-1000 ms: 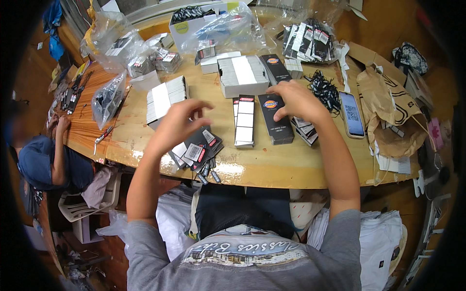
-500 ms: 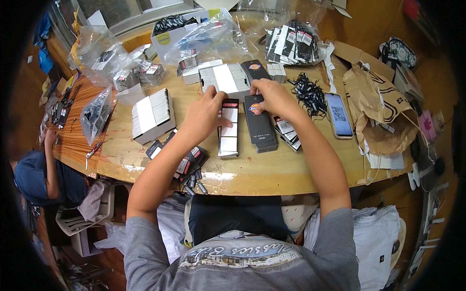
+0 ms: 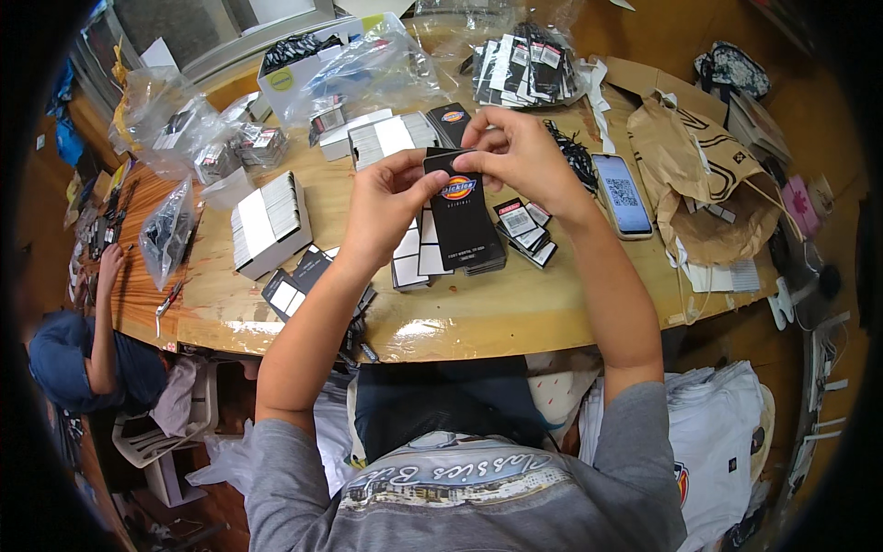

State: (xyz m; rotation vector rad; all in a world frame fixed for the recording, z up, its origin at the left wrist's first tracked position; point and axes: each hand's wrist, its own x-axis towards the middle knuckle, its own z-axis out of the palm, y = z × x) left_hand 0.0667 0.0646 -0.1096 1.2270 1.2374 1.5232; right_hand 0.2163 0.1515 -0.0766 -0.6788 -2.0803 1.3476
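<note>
A tall black hang tag [image 3: 467,221] with a coloured logo is raised between my hands. My left hand [image 3: 391,195] pinches its upper left edge, thumb on the front. At its upper right corner, my right hand [image 3: 522,156] closes thumb and forefinger on it. Right below lies a stack of black tags [image 3: 485,269], partly hidden by the held tag. Beside that stack, under my left hand, are white-panelled tags [image 3: 410,267]. To the right is a small pile of black tags with white and red labels [image 3: 527,232].
Boxes of packed tags [image 3: 272,225] stand left and behind my hands. Loose black tags [image 3: 299,281] lie by my left forearm. Rightward are black cords [image 3: 572,152], a phone [image 3: 623,195] and a paper bag [image 3: 708,175]. Another person [image 3: 83,340] sits at far left.
Both hands have come together at the top of a black tag, lifting it off the stack. My left hand has let go of the white-panelled tags. The view has shifted slightly.
</note>
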